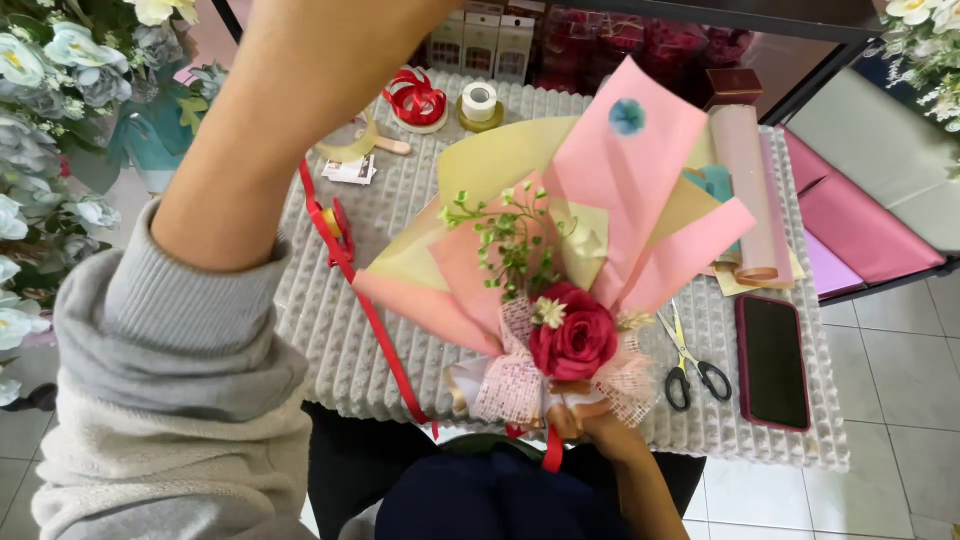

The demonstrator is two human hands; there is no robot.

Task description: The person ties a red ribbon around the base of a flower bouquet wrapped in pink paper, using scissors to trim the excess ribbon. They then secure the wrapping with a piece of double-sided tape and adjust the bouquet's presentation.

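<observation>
Head view looks down on a grey ribbed mat (330, 330) with a bouquet (560, 290) lying on its near middle; the right hand (590, 425) is closed around the gathered base at the mat's near edge, seemingly to keep the pink and cream wrapping paper (640, 170) bunched tight beneath the red rose (575, 340). The bouquet's long axis runs near to far, base toward the person, paper tips fanning to the far right. The left arm (290, 120) in a grey sleeve (170, 330) rises out of the top of the picture; its hand is out of view, so I cannot tell its grip. A red ribbon (365, 300) trails from the far left down to the base, apparently drawn taut; scissors (690, 365) and a dark phone (772, 360) lie just right of the bouquet, within easy reach; ribbon spools (420, 100) sit far.
</observation>
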